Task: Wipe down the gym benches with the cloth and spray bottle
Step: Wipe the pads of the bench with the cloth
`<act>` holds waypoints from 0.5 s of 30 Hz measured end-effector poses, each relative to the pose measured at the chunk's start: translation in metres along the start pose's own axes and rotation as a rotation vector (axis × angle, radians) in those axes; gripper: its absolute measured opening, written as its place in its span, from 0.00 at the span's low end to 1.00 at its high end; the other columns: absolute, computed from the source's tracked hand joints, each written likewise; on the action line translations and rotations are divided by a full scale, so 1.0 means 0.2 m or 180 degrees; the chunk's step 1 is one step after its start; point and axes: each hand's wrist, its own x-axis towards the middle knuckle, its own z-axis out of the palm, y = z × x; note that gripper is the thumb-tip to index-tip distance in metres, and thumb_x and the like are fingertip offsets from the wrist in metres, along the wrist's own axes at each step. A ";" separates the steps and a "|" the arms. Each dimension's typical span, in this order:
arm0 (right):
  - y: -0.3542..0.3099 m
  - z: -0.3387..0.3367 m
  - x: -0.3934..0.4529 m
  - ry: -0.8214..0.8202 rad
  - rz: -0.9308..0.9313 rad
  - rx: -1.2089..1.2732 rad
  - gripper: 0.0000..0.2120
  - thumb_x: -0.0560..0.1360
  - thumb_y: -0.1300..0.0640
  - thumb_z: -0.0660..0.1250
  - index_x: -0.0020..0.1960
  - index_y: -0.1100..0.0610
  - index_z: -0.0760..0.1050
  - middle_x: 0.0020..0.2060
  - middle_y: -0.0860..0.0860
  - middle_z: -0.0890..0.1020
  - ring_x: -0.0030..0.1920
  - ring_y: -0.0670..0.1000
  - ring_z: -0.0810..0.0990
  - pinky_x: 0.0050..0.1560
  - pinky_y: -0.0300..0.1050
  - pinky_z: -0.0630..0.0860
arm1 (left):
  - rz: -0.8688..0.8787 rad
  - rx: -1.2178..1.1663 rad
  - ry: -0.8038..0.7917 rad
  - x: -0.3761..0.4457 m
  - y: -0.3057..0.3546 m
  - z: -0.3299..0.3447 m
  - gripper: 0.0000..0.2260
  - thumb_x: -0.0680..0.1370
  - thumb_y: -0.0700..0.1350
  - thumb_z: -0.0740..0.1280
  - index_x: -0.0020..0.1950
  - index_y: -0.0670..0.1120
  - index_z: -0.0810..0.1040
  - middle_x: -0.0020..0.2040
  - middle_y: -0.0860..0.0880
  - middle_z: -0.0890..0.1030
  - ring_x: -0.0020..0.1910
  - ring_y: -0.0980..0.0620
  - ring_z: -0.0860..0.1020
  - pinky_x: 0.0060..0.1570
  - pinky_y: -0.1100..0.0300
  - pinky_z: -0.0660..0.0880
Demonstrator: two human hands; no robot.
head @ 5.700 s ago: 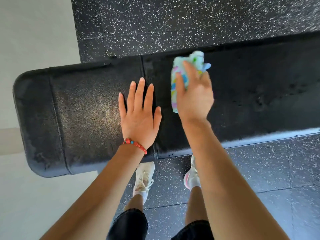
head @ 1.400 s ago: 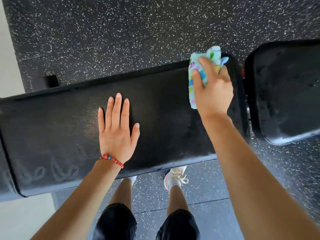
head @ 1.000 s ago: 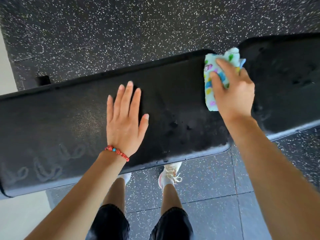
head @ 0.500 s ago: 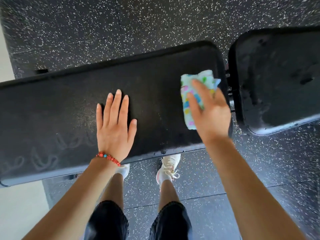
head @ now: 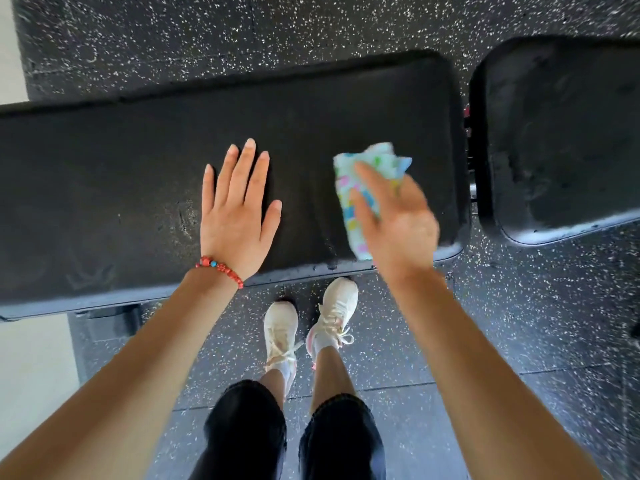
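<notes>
On the black padded tabletop [head: 104, 174] in front of me, my left hand [head: 237, 216] lies flat, palm down and fingers spread wide, holding nothing; a red bead bracelet [head: 220, 268] circles its wrist right at the pad's near edge. My right hand [head: 398, 220], blurred, is clenched on the pastel multicoloured cloth [head: 360, 195], pressing it on the pad near the right-hand end; the cloth's lower corner reaches close to the near edge. Past that rounded end a narrow gap shows frame hardware, then a second black pad [head: 561, 133], well apart from both hands. To the left of my flat hand the pad runs long and bare to the frame's edge. Speckled black rubber floor [head: 207, 36] lies open beyond the far edge, and my white sneakers [head: 308, 323] stand on it just beneath the near edge. I see no spray bottle.
</notes>
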 end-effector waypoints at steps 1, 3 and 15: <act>0.08 -0.04 0.00 0.0112 0.0199 -0.0070 0.16 0.73 0.50 0.60 0.56 0.52 0.79 0.39 0.61 0.79 0.35 0.61 0.79 0.29 0.45 0.75 | 0.0015 -0.0028 0.0005 0.00 0.00 -0.01 0.24 0.79 0.49 0.54 0.73 0.40 0.63 0.74 0.41 0.62 0.73 0.41 0.58 0.71 0.43 0.50; 0.18 -0.11 -0.01 0.0275 0.0655 -0.0119 0.16 0.74 0.52 0.62 0.58 0.54 0.78 0.41 0.64 0.78 0.36 0.63 0.78 0.32 0.47 0.75 | 0.0005 -0.0043 0.0068 -0.03 0.00 -0.02 0.24 0.79 0.49 0.54 0.73 0.40 0.63 0.74 0.41 0.63 0.73 0.40 0.59 0.71 0.43 0.51; -0.26 0.09 -0.28 -0.0026 -0.0259 -0.0059 0.14 0.74 0.52 0.62 0.55 0.54 0.80 0.34 0.57 0.76 0.31 0.56 0.76 0.25 0.43 0.73 | -0.0007 0.0086 0.0110 -0.20 -0.02 0.02 0.24 0.79 0.49 0.55 0.73 0.40 0.64 0.74 0.41 0.64 0.72 0.41 0.60 0.70 0.41 0.53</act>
